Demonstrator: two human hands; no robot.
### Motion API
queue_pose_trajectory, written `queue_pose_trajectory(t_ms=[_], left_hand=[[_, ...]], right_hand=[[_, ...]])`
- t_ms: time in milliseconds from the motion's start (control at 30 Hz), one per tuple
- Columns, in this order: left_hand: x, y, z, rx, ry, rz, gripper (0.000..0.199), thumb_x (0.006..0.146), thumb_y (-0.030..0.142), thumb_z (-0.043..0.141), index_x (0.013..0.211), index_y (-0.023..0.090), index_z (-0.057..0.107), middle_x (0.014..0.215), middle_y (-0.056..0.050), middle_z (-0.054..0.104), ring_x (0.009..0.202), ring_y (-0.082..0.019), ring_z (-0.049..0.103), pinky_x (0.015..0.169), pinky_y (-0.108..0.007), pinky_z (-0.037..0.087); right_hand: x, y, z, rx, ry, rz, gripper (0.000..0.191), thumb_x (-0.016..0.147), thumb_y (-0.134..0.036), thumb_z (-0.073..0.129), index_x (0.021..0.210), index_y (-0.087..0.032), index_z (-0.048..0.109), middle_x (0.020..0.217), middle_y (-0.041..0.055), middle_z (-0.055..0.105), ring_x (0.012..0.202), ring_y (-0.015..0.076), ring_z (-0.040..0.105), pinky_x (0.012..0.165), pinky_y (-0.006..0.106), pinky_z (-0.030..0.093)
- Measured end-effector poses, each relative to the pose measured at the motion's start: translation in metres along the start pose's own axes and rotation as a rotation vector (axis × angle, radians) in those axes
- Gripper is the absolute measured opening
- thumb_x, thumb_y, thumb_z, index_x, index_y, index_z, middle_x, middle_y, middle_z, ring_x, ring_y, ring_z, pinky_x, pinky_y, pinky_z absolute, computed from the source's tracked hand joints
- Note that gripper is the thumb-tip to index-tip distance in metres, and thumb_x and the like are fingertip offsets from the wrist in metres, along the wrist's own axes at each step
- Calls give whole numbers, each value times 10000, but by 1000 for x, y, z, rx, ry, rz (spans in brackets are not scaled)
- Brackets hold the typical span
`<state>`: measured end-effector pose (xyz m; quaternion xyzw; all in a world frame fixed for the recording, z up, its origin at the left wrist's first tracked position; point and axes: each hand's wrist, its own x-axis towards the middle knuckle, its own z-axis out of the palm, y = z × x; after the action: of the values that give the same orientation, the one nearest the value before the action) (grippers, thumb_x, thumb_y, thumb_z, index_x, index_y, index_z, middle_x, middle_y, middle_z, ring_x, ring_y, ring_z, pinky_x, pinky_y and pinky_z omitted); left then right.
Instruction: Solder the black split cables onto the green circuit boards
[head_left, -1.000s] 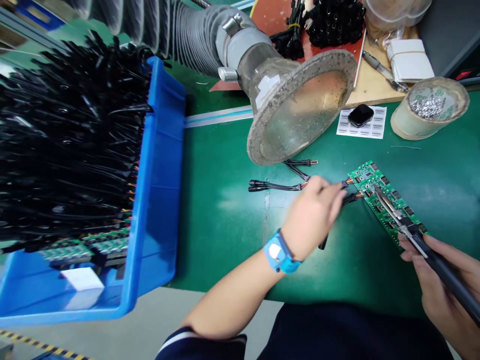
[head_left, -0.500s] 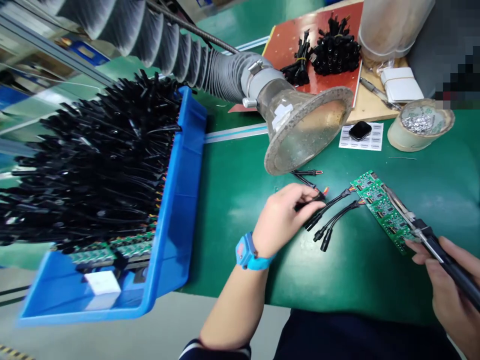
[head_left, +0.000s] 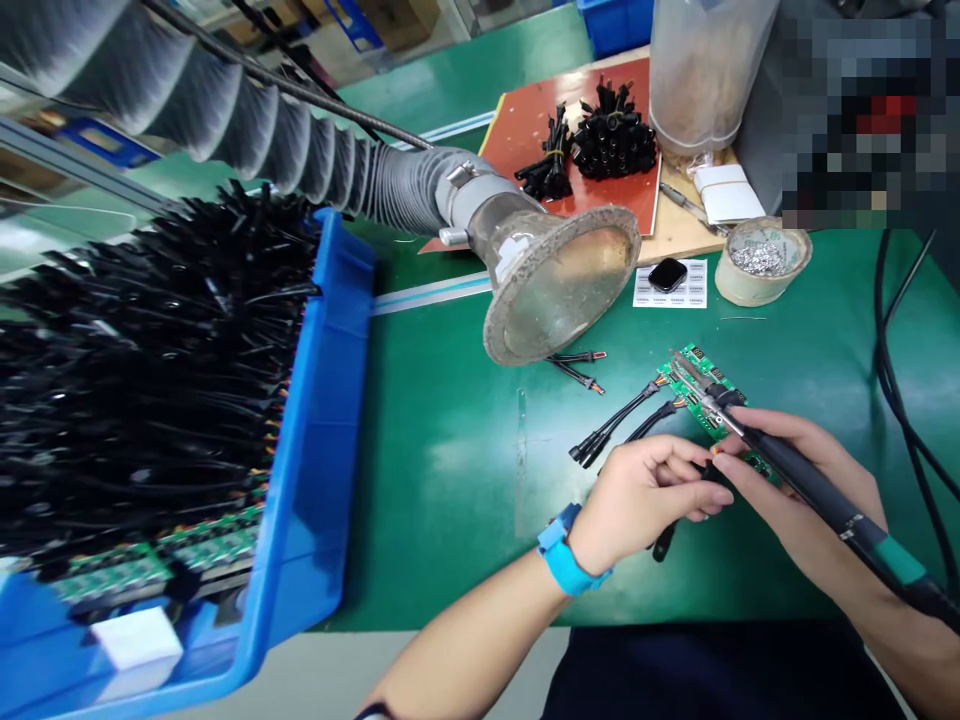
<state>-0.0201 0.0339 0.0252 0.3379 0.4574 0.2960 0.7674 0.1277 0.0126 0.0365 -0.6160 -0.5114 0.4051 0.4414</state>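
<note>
My left hand [head_left: 652, 495], with a blue strap [head_left: 570, 560] on its wrist, pinches a short black cable; its coloured wire ends meet the fingers of my right hand. The black connector end [head_left: 664, 542] hangs below my left palm. In my right hand [head_left: 817, 490] lies a soldering iron [head_left: 806, 475] with a black and green handle. The iron's metal tip is over a green circuit board [head_left: 697, 365], which the hands partly cover. Two black cables, one of them a forked lead [head_left: 615, 422], run from the board's left edge.
Two loose cables [head_left: 581, 365] lie beneath a fume extraction funnel [head_left: 562, 285]. At left stands a blue bin [head_left: 322, 440] packed with cabled boards. A solder roll [head_left: 765, 262], a smartwatch-like black device [head_left: 667, 275] and bundled connectors [head_left: 615, 135] sit behind. Black cords [head_left: 900, 400] hang at right.
My left hand has picked up a cable and moved right, to my right hand. The soldering iron now reaches further across the board. The view has shifted right.
</note>
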Motion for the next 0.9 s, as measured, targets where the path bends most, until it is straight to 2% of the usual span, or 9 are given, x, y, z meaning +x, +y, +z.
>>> queue_pose_trajectory(t_ms=[100,200,367,467,567,633,700,800,900], left_hand=[[0,-3,2,-22,34,15,273,601,235,784,759,90,616,616,-23,663,536,-97,617,561,-205,518],[2,-6,2,-125,89,26,323,595,269,792,791,98,600,615,-18,656,548,-125,634,542,-227,529],[3,-4,-3,-234,113,29,382,574,301,807,819,114,582,577,13,622,563,-162,650,521,-254,534],[3,-2,-8,-234,84,15,378,588,297,801,854,106,612,623,2,636,607,-156,657,585,-266,542],[2,-3,-11,-213,-22,-16,315,703,329,722,884,89,629,737,-47,664,705,-156,666,701,-290,541],[2,-4,-13,-203,-76,-15,307,771,352,656,913,83,626,792,-72,668,738,-154,663,741,-298,533],[3,-5,-14,-201,-88,-1,322,792,369,630,948,87,615,814,-77,660,744,-155,658,738,-301,530],[4,-7,-15,-180,-54,12,331,781,387,635,936,96,608,809,-55,623,714,-144,640,703,-299,532],[4,-8,-15,-94,11,54,312,798,357,616,979,105,585,779,-28,581,632,-100,602,655,-264,523]], right_hand=[[-1,4,4,46,40,6,341,737,-215,701,1056,-254,588,848,-20,649,645,83,605,528,132,517],[-5,13,10,125,111,-5,353,740,-246,704,1066,-234,570,864,0,642,716,109,619,594,175,536],[-15,27,9,-9,281,-40,348,708,-281,737,1019,-211,598,844,6,641,765,128,619,671,214,515],[-16,32,3,-59,351,-73,356,685,-318,752,990,-201,611,861,11,645,787,148,623,783,266,499],[-14,33,1,-103,362,-115,327,698,-309,741,979,-198,615,884,12,647,795,148,625,790,254,495],[-15,33,-1,-121,344,-178,285,720,-266,724,975,-199,616,903,9,643,789,129,623,768,216,495],[-17,35,-5,-110,271,-236,255,753,-219,690,993,-199,607,931,12,637,815,126,621,744,202,502],[-23,42,-17,-141,110,-333,272,820,-195,602,1090,-202,565,977,27,628,891,157,611,748,247,528],[-28,51,-33,-263,17,-459,384,812,-188,597,1186,-217,519,1008,37,613,902,191,603,728,298,549]])
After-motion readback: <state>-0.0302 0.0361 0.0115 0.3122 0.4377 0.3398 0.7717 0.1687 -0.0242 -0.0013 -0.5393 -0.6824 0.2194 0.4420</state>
